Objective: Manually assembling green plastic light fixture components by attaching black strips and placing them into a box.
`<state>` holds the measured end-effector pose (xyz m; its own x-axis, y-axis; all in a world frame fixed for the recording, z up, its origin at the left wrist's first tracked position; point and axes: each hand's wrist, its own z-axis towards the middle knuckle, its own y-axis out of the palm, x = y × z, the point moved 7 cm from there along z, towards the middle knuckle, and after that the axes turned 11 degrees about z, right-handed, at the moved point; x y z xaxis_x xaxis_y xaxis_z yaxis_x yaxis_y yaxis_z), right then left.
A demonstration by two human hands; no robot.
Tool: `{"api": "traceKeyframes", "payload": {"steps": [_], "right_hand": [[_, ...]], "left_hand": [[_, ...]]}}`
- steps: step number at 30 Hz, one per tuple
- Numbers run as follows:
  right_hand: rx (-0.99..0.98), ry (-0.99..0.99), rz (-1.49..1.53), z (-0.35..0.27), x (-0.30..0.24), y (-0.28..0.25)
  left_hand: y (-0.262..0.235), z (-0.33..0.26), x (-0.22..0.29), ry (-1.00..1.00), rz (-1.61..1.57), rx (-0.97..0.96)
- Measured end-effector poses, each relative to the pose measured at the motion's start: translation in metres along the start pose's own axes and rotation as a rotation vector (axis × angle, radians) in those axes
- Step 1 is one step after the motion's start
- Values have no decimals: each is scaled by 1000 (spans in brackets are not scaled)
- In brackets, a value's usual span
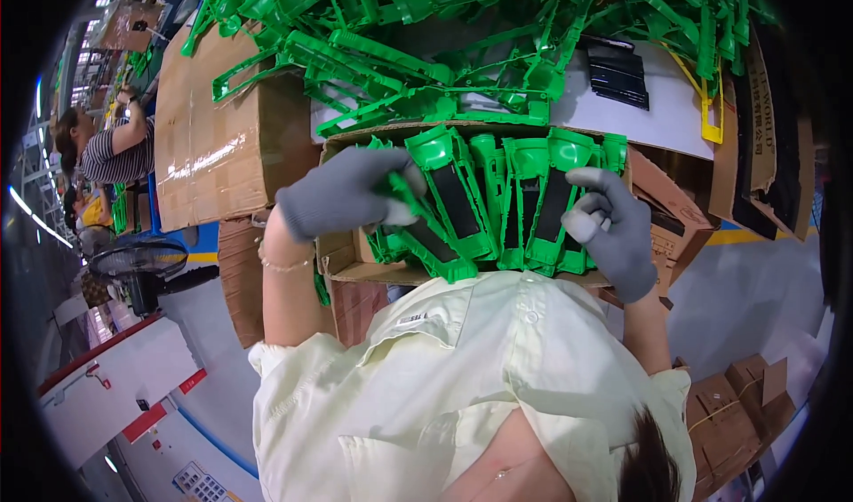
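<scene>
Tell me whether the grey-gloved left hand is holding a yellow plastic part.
No: the left hand holds a long green plastic part with a black strip set along it.

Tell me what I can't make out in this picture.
- Head view: some of the upper stretch of the held green piece, covered by the left hand.
- Head view: the floor of the front box, hidden under the green pieces packed in it.
- Head view: the far end of the green pile, cut off by the top edge.
- Head view: what the co-worker handles, too small and blurred.
</scene>
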<state>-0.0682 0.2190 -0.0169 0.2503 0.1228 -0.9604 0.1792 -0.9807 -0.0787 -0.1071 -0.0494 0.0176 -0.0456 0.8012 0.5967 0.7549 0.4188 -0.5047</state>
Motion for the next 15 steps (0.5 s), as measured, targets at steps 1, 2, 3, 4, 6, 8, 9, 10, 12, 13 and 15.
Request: {"api": "traceKeyframes", "payload": {"steps": [1, 2, 3, 4, 6, 8, 9, 10, 12, 13, 15], "right_hand": [[14, -5, -9, 3, -1, -3], [29, -10, -17, 6, -3, -5], [98, -52, -72, 8, -8, -13], [117, -51, -77, 15, -2, -25], [249, -96, -216, 30, 9, -66], [309, -138, -244, 47, 4, -94], [321, -173, -375, 57, 1, -103], [341, -206, -508, 64, -3, -115], [349, -218, -593, 84, 10, -138], [337, -225, -664, 92, 21, -143], [331, -240, -665, 100, 29, -149]], "left_hand": [[-3, 9, 13, 117, 193, 70], [-2, 13, 18, 128, 196, 66], [-12, 15, 22, 85, 416, 237], [-23, 19, 28, 49, 634, 407], [-41, 26, 39, 76, 720, 578], [-46, 52, 58, 135, 849, 665], [-48, 66, 52, 144, 846, 662], [-42, 85, 48, 228, 1001, 648], [-31, 104, 36, 331, 1155, 641], [-27, 105, 31, 426, 1135, 675], [-28, 98, 35, 600, 1066, 745]]}}
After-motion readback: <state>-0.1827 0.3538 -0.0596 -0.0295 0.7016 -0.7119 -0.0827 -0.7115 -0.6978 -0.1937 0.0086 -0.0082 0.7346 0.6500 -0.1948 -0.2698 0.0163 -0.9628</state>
